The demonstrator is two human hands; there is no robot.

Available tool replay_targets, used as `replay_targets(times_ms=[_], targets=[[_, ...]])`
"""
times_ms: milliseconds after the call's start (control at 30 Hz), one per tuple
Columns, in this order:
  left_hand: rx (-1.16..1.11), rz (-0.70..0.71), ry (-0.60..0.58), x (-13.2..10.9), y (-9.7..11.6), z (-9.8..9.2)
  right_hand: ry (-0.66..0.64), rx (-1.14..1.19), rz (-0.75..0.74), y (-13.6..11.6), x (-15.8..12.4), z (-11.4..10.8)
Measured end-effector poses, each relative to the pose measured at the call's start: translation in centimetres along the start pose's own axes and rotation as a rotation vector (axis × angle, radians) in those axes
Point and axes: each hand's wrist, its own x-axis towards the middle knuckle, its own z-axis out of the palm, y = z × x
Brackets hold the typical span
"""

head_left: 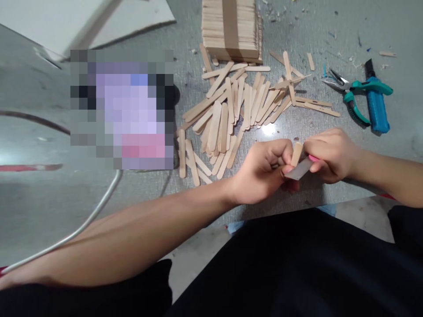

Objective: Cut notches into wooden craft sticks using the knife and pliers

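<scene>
My left hand point(262, 171) is closed, pinching a short piece of wooden stick point(296, 154) upright between thumb and fingers. My right hand point(330, 154) is closed round a pink-handled knife, whose grey blade point(299, 169) lies against the base of the stick piece. Both hands hover over the near edge of the grey table point(49, 193), just in front of a loose heap of wooden sticks point(231, 114).
A bundled stack of sticks point(231, 28) stands at the back. Teal-handled pliers point(352, 94) and a blue cutter point(376, 103) lie at the right. A blurred-out object sits left of the heap. A grey cable point(95, 211) curves across the left. White board point(99, 20) lies far left.
</scene>
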Motion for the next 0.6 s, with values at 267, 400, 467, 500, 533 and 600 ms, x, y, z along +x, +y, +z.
replay_targets(times_ms=[267,400,467,500,533,600], targets=[[0.084,-0.013,0.007,-0.31,-0.22,0.23,-0.076,-0.007,0.001,-0.28,0.1,0.05],[0.111,-0.022,0.02,-0.48,-0.24,0.45,-0.068,-0.016,-0.001,-0.33,0.02,0.17],[0.111,-0.043,0.027,-0.48,-0.14,0.57,-0.074,-0.018,-0.001,-0.26,-0.07,0.31],[0.104,-0.053,0.03,-0.45,-0.08,0.62,-0.077,-0.018,-0.004,-0.24,-0.09,0.36],[0.094,-0.061,0.031,-0.4,-0.01,0.67,-0.076,-0.02,-0.008,-0.23,-0.09,0.38],[0.077,-0.061,0.023,-0.26,0.11,0.74,-0.08,-0.032,-0.018,-0.3,-0.03,0.35]])
